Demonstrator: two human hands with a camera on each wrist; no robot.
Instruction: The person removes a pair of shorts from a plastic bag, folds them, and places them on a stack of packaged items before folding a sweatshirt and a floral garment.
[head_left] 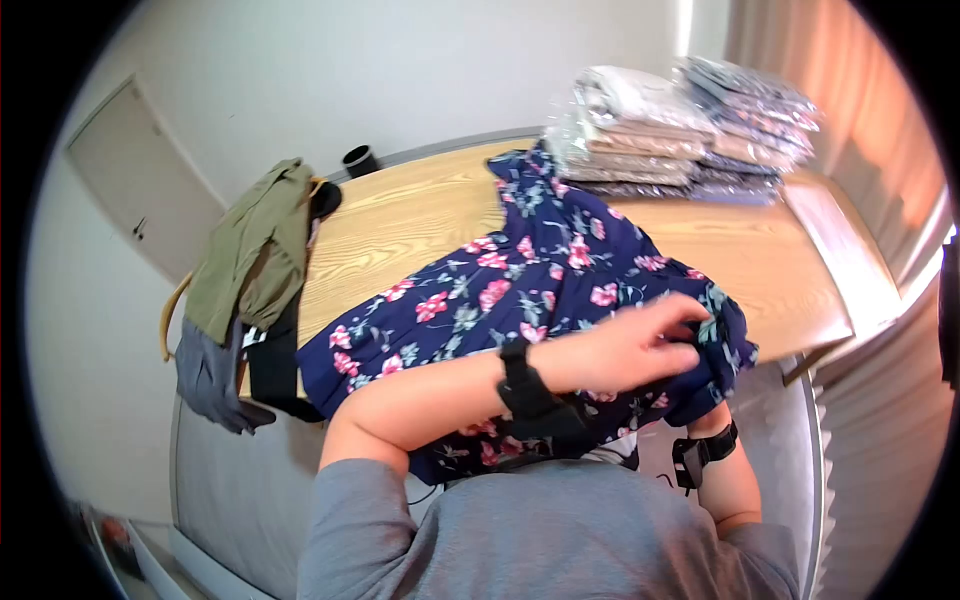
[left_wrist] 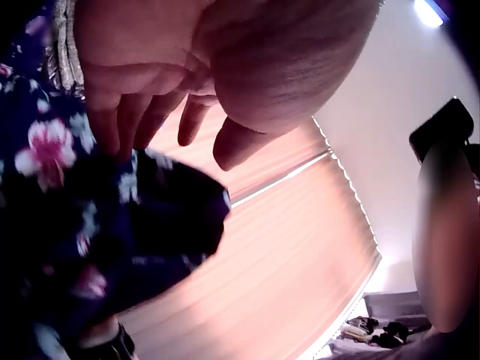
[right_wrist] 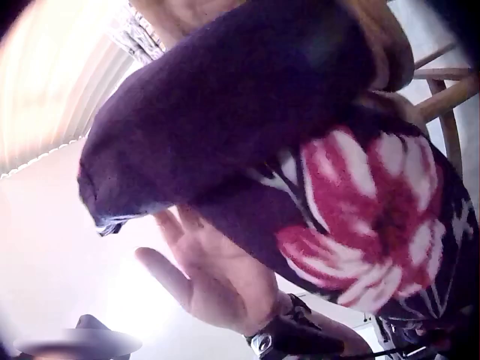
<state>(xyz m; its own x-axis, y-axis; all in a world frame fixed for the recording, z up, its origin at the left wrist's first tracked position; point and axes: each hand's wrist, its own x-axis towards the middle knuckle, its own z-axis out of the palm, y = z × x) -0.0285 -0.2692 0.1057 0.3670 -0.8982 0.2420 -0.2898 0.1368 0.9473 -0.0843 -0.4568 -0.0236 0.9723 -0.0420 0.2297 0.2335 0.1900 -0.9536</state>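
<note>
A navy dress (head_left: 490, 300) printed with pink flowers lies spread across the wooden table and hangs over its front edge. My left hand (head_left: 640, 345) reaches across my body to the dress's right end, thumb and fingers apart. In the left wrist view the fingers of the left hand (left_wrist: 150, 112) extend down beside a rounded dark fold of the dress (left_wrist: 172, 210). My right hand (right_wrist: 386, 45) is mostly covered by the raised cloth; only bits of skin show around it. Whether it grips the cloth I cannot tell.
Two stacks of folded clothes in clear plastic (head_left: 640, 130) stand at the table's back right. An olive jacket (head_left: 245, 250) and grey garment (head_left: 210, 365) hang at the left. A black cup (head_left: 360, 160) stands at the back edge, and a curtain (head_left: 870, 400) hangs at right.
</note>
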